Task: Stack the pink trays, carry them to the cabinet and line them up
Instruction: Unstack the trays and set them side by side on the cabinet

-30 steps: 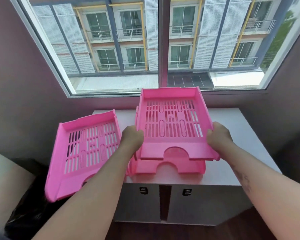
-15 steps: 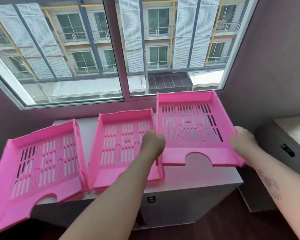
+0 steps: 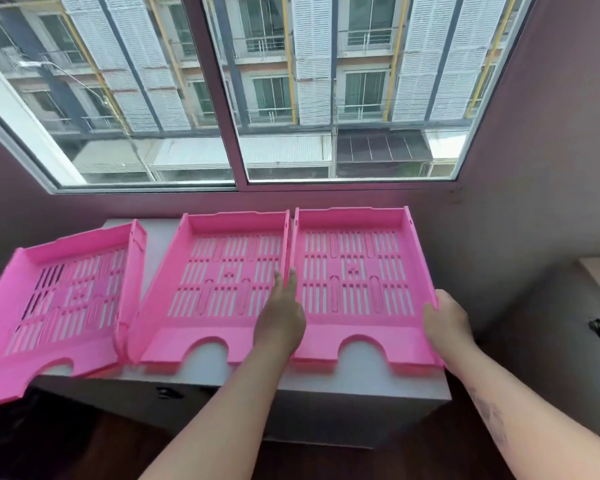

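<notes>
Fingers of left hand [image 3: 280, 323] + right hand [image 3: 445, 320] curled shut on side walls of right tray [image 3: 355, 282], one hand each side. Tray flat on cabinet [image 3: 361, 382], long way pointing at window. Middle tray [image 3: 219, 282] touching its left wall; left tray [image 3: 59, 296] tilted, hanging off edge, nearer left hand. Prob. next fix.

No readable text, label, brand or number is shown. Small dark marks are seen on the front of the white cabinet [image 3: 326, 407] below the trays, but they are too blurred to be read.
</notes>
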{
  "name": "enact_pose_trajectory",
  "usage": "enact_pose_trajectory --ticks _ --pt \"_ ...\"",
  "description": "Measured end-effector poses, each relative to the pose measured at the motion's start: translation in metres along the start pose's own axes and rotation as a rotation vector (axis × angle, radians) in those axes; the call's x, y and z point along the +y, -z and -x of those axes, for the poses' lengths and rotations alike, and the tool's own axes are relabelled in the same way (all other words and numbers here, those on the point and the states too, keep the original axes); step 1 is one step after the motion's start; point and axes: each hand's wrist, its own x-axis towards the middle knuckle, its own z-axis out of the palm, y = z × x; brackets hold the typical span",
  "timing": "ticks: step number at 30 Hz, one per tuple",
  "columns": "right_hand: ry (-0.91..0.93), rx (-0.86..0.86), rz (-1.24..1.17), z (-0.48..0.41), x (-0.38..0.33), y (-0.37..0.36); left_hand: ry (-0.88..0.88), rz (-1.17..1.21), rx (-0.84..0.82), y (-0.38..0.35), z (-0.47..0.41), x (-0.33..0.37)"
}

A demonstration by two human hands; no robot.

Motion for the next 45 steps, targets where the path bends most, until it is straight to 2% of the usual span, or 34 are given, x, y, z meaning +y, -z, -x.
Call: enact_pose_trajectory --ticks 3,5,8,9,11,15,17,27,38,42,45 --pt "0.023 -0.024 0.024 -0.002 -0.002 0.001 0.001 0.119 -0.007 -0.001 0.011 -0.001" --pt "0.091 -0.010 0.134 0.001 -0.002 0.002 0.024 0.201 -0.003 -0.002 0.017 -0.007" --pt "0.450 0.179 0.461 0.017 0.000 -0.009 -0.028 0.125 0.024 -0.001 0.026 -0.026" --pt "0.559 0.182 0.522 0.025 0.002 -0.016 -0.050 0.066 0.026 0.000 0.031 -0.033" --pt "0.635 0.073 0.604 0.043 0.004 -0.033 -0.102 -0.083 0.015 0.005 0.040 -0.049" --pt "0.503 -0.201 0.692 0.067 0.003 -0.055 -0.229 -0.400 -0.112 0.014 0.047 -0.070" --pt "0.477 -0.246 0.724 0.069 0.004 -0.061 -0.261 -0.483 -0.148 0.015 0.044 -0.079" --pt "0.409 -0.202 0.719 0.059 -0.006 -0.079 -0.424 -0.574 -0.227 0.025 0.000 -0.100" --pt "0.387 -0.158 0.765 0.035 -0.015 -0.094 -0.437 -0.673 -0.247 0.025 -0.035 -0.099" --pt "0.353 -0.227 0.713 0.031 -0.024 -0.093 -0.379 -0.585 -0.192 0.034 -0.025 -0.086" --pt "0.346 -0.154 0.668 0.026 -0.031 -0.084 -0.334 -0.466 -0.141 0.031 -0.019 -0.066"
